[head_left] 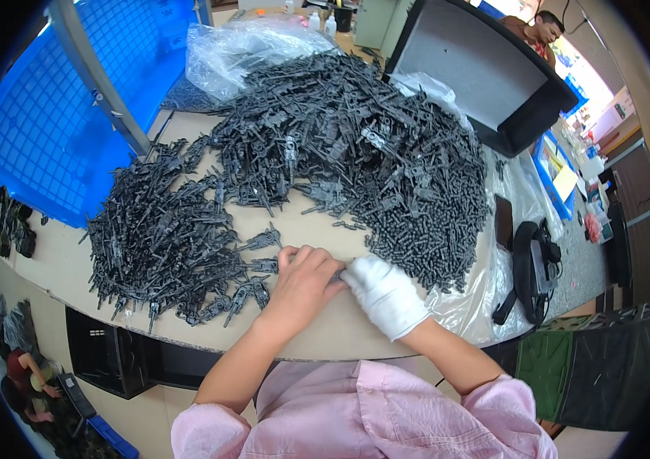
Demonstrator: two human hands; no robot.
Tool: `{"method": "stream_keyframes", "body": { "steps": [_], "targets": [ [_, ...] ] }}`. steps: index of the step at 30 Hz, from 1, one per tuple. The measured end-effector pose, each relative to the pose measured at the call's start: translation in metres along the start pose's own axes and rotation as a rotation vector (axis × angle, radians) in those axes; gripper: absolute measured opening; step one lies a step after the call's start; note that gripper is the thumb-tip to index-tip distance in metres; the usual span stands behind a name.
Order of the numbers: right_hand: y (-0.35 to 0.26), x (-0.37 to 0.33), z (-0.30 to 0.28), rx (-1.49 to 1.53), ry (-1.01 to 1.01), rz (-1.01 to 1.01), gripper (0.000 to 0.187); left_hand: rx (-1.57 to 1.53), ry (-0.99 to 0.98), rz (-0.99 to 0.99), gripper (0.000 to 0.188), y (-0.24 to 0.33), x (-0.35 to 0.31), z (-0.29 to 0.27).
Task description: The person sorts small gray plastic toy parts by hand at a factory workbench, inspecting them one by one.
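One dark part [338, 276], caught between!
Left hand [304, 287] and gloved right hand [384, 296] pinch it from either side, long axis hidden.

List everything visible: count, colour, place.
Piece: one, dark, between hands.
Larger parts: countless, grey, centre, left.
Cylinders: countless, black, centre right.
Table: one, tan, centre.
Crates: several, blue upper left, green lower right.
Boxes: several, black, upper right, lower left.
Tray: one, blue, right.
Plastic sheets: several, clear, top, right.
Slab: one, dark, right.
Strapped item: one, black, right.
Bottles: several, white, top.
Other people: two, brown and red tops, upper right, lower left.
Shirt: one, pink, bottom.
Left hand: one, bare, centre.
Right hand: one, white-gloved, centre.
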State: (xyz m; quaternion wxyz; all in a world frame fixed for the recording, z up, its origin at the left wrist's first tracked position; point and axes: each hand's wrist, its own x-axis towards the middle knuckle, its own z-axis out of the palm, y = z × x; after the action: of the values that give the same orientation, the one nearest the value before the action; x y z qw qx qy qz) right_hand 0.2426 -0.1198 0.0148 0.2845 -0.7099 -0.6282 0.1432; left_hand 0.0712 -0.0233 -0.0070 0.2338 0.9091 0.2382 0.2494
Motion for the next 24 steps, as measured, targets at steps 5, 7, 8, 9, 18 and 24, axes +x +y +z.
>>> {"method": "stream_keyframes", "body": {
  "steps": [5, 7, 8, 9, 18, 24],
  "targets": [
    [0.005, 0.003, 0.000, -0.138, -0.097, -0.136, 0.016, -0.008, -0.017, -0.002, 0.027, -0.002, 0.003, -0.005],
    [0.008, 0.011, -0.011, -0.042, -0.072, -0.180, 0.016, 0.041, -0.024, 0.014, 0.026, 0.000, 0.002, -0.008],
    [0.008, 0.016, -0.020, 0.038, -0.187, -0.097, 0.015, 0.055, -0.017, 0.025, 0.026, 0.000, 0.000, -0.012],
    [0.008, 0.023, -0.026, 0.119, -0.303, -0.016, 0.015, 0.124, -0.011, 0.004, 0.027, -0.002, -0.002, -0.018],
    [0.016, 0.063, -0.002, -0.479, 0.085, -0.130, 0.015, 0.362, 0.039, -0.010, 0.039, -0.007, 0.052, -0.060],
    [-0.011, 0.036, -0.016, -0.223, 0.086, -0.165, 0.014, 0.551, 0.020, 0.154, 0.034, -0.043, 0.091, -0.032]
  ]
}}
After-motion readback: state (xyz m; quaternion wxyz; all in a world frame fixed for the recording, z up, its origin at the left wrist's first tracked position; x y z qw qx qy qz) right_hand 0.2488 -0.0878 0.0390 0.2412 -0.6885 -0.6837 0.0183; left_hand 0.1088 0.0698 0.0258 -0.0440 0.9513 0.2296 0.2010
